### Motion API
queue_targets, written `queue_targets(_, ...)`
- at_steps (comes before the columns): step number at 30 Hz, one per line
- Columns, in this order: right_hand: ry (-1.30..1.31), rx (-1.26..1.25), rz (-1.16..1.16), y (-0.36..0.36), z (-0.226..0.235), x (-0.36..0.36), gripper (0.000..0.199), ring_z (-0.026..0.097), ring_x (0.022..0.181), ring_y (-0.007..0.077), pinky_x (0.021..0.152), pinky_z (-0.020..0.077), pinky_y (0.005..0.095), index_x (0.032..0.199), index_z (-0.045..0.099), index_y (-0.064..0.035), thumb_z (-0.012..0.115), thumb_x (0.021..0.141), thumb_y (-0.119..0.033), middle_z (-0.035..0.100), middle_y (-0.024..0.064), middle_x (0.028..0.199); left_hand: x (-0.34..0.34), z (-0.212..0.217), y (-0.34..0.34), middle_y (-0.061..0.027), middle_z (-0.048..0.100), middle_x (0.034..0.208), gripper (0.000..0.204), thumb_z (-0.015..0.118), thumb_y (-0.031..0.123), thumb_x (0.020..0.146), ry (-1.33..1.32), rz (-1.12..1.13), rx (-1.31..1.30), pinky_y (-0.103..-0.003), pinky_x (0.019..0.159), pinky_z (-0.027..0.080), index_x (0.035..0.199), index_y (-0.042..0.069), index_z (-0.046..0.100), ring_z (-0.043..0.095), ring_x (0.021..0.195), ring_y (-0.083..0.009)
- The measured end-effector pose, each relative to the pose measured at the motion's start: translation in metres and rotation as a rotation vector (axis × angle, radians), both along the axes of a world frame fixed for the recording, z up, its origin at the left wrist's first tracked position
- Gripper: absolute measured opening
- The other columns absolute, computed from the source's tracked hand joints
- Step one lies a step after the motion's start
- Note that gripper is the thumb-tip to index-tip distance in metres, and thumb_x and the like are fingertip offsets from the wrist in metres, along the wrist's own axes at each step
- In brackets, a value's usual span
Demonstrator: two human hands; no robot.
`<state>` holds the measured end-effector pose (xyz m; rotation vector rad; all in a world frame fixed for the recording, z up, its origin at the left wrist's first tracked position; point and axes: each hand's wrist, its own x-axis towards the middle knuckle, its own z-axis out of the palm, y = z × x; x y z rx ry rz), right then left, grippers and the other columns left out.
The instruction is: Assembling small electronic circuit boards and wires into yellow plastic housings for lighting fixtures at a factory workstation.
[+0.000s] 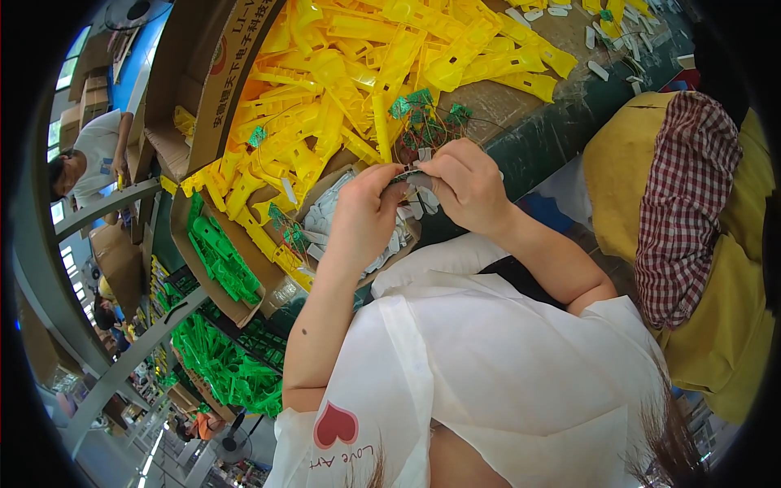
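The left hand (370, 205) and right hand (470, 185) pinch a small part (409, 173), possibly a circuit board, where their fingers meet. Green boards (420, 98) lie at their 12 o'clock, yellow shells (329, 73) at 11. The step looks like close two-handed handling, calling next for steady fingers.

You wear a white shirt (521, 382) with a red heart (336, 426). Before you, the circuit boards (421, 98) are green, the far plastic housings (328, 69) bright yellow, the left plastic parts (224, 260) green; at right, a maroon-and-white checked sleeve (690, 207).
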<state>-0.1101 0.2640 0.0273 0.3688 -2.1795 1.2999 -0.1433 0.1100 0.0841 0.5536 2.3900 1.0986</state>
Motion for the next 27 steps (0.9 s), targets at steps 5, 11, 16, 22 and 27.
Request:
queue_targets(5, -0.01, 0.042, 0.004, -0.005, -0.009, 0.0, 0.018, 0.05, 0.062, 0.0267, 0.053, 0.0416, 0.0333, 0.079, 0.056, -0.0034, 0.062, 0.064, 0.005, 0.049, 0.0103, 0.07, 0.013, -0.009, 0.007, -0.0095, 0.061, 0.088, 0.023, 0.051, -0.003, 0.081, -0.299, 0.411, 0.174, -0.023, 0.065, 0.045, 0.104, -0.004, 0.053, 0.057, 0.074, -0.0113)
queue_targets(11, -0.098, -0.046, 0.068, -0.004, -0.015, -0.002, 0.016, 0.05, 0.062, 0.0285, 0.054, 0.0412, 0.0352, 0.075, 0.051, -0.0025, 0.06, 0.064, 0.006, 0.048, 0.0107, 0.069, 0.006, -0.012, 0.0, -0.0077, 0.059, 0.095, 0.032, 0.053, -0.003, 0.082, -0.431, 0.459, 0.277, -0.022, 0.067, 0.045, 0.113, 0.0, 0.05, 0.054, 0.077, -0.0094)
queue_targets(16, -0.302, -0.25, 0.279, 0.013, -0.014, -0.002, 0.015, 0.054, 0.064, 0.0212, 0.055, 0.0415, 0.0274, 0.077, 0.053, -0.0004, 0.058, 0.066, 0.009, 0.052, 0.009, 0.07, 0.006, -0.016, -0.013, -0.0093, 0.059, 0.088, 0.029, 0.059, -0.001, 0.077, 0.128, 0.055, 0.047, -0.026, 0.068, 0.045, 0.106, 0.002, 0.055, 0.056, 0.076, -0.0165)
queue_targets(22, -0.481, -0.353, 0.367, 0.017, -0.013, -0.004, 0.009, 0.055, 0.065, 0.017, 0.058, 0.0437, 0.0264, 0.076, 0.056, -0.0008, 0.063, 0.07, 0.0, 0.055, 0.0079, 0.07, 0.005, -0.016, -0.017, -0.0122, 0.058, 0.083, 0.024, 0.062, -0.001, 0.073, 0.173, 0.025, 0.066, -0.028, 0.064, 0.045, 0.096, 0.002, 0.058, 0.057, 0.073, -0.0241)
queue_targets(27, -0.696, -0.373, 0.06, 0.041, -0.013, -0.02, 0.005, 0.055, 0.061, 0.0185, 0.057, 0.0437, 0.028, 0.074, 0.059, -0.0033, 0.062, 0.071, -0.005, 0.057, 0.0089, 0.067, 0.003, -0.023, -0.018, -0.0109, 0.054, 0.079, 0.045, 0.067, 0.0, 0.068, 0.214, 0.071, 0.027, -0.027, 0.063, 0.044, 0.11, 0.001, 0.051, 0.053, 0.069, -0.0216)
